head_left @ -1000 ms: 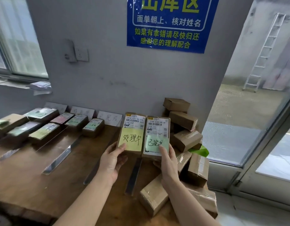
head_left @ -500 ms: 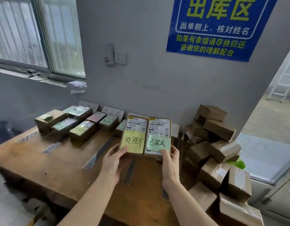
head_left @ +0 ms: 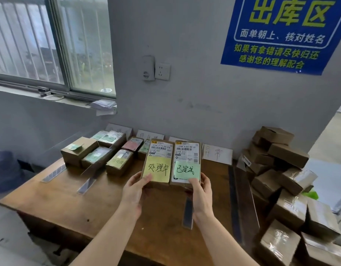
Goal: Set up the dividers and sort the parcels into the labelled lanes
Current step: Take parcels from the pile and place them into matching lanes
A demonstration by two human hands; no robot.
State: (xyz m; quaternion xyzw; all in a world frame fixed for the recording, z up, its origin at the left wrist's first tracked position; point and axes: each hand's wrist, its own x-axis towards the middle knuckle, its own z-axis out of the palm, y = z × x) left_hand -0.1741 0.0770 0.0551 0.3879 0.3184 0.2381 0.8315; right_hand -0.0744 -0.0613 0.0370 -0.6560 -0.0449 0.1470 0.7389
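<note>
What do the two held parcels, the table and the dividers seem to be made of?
Yellow-note parcel and green-note parcel: matte brown cardboard, seemingly, with paper labels. Table: brown wood, dull worn finish. Dividers: glossy, see-through, probably clear plastic.

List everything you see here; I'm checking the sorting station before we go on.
yellow-note parcel: one, brown, held above the table
green-note parcel: one, brown, right beside it
sorted parcels: at least six, brown, table's far left
dividers: at least four, clear or dark, on the table
label cards: four, white, against the wall
unsorted parcels: many, brown, piled at right
table: one, brown, centre
sign: one, blue, wall
socket: one, white, wall
left hand: one, grips yellow-note parcel
right hand: one, grips green-note parcel
</note>
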